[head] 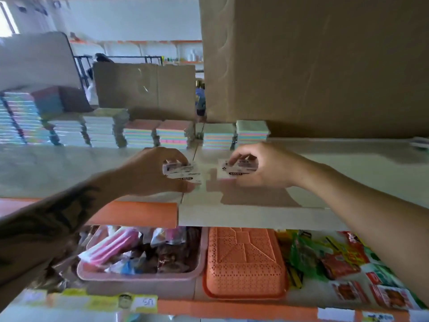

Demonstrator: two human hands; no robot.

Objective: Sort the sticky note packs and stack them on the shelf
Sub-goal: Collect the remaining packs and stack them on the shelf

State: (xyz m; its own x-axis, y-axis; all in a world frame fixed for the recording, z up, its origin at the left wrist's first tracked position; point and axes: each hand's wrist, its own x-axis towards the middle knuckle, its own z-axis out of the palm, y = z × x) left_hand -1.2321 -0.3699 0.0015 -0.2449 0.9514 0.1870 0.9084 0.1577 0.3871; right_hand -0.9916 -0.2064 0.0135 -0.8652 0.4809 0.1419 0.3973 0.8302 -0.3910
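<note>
Sticky note packs: one point(182, 172) pinched in the left hand point(153, 170), another point(236, 169) gripped by the right hand point(260, 168), both low over the shelf point(336, 163); judged light, stiff as blocks, wrapper probably slick, so take by opposite edges; sorted stacks point(171, 134) stand just beyond the fingers; cardboard box point(325, 66) looms behind the right hand; baskets point(243, 263) below the wrists.

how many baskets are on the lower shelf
2. A pink basket full of small packets sits left of centre; an orange basket, turned upside down, lies just right of it. The arms may hide others.
</note>
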